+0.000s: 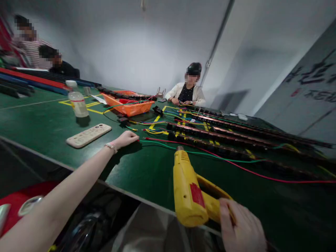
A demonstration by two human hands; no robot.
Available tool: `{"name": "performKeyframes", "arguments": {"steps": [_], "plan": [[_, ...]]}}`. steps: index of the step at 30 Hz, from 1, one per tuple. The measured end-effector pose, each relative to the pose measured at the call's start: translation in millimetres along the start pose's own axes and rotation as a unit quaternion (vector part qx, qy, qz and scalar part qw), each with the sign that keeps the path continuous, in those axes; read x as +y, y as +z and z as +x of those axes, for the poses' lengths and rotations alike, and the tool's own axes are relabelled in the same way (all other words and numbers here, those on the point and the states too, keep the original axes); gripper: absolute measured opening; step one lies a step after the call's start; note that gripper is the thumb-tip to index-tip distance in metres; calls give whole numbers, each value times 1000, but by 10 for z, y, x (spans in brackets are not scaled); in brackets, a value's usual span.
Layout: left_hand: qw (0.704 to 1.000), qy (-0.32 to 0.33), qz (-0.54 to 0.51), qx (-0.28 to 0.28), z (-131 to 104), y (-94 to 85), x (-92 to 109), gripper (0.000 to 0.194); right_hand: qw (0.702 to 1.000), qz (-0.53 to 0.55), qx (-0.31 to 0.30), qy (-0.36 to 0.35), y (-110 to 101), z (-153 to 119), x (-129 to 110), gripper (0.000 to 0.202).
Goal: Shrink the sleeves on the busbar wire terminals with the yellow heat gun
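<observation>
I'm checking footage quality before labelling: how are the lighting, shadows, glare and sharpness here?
Head view throughout: light is dim and uneven, with the green table darkest at its right; a pale sheen shows near its front edge; shadows fall beside the left forearm and on the wall right of the pale-sleeved co-worker; the bottle looks soft, the yellow heat gun clearer; wide-angle stretching seems likely.

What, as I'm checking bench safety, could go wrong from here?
The right grip holds the yellow heat gun with its nozzle pointing toward the green wire; if hot, which I can't tell, it might damage the insulation.
The left grip lies near the red wire's end; a leftward swing of the nozzle could expose it to heat.
The bottle stands upright near the phone; if toppled, it might strike it.
</observation>
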State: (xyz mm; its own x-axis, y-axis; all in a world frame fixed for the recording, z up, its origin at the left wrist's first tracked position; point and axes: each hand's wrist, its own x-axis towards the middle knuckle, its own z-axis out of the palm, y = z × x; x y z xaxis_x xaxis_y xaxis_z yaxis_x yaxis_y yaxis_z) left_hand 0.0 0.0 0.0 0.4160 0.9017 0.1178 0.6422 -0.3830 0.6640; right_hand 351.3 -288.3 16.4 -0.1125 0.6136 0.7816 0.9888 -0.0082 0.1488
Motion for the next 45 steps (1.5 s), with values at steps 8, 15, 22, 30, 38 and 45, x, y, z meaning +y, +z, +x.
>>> {"name": "performKeyframes", "arguments": {"steps": [8,15,22,30,38,45], "plan": [[1000,1,-29,3,21,-7,6,46,1000,-17,15,11,-49,-51,-199,25],[1000,3,-25,8,33,-4,5,46,998,39,14,47,-9,88,-594,25],[1000,15,-16,13,45,8,-12,46,985,156,-16,66,183,256,-1051,26],[999,10,19,24,34,7,9,47,975,204,-36,82,279,333,-1248,27],[1000,7,4,7,17,-3,31,47,971,223,-36,80,259,301,-1161,26],[1000,5,-9,3,-4,-12,61,47,977,194,-24,83,208,241,-883,28]]}}
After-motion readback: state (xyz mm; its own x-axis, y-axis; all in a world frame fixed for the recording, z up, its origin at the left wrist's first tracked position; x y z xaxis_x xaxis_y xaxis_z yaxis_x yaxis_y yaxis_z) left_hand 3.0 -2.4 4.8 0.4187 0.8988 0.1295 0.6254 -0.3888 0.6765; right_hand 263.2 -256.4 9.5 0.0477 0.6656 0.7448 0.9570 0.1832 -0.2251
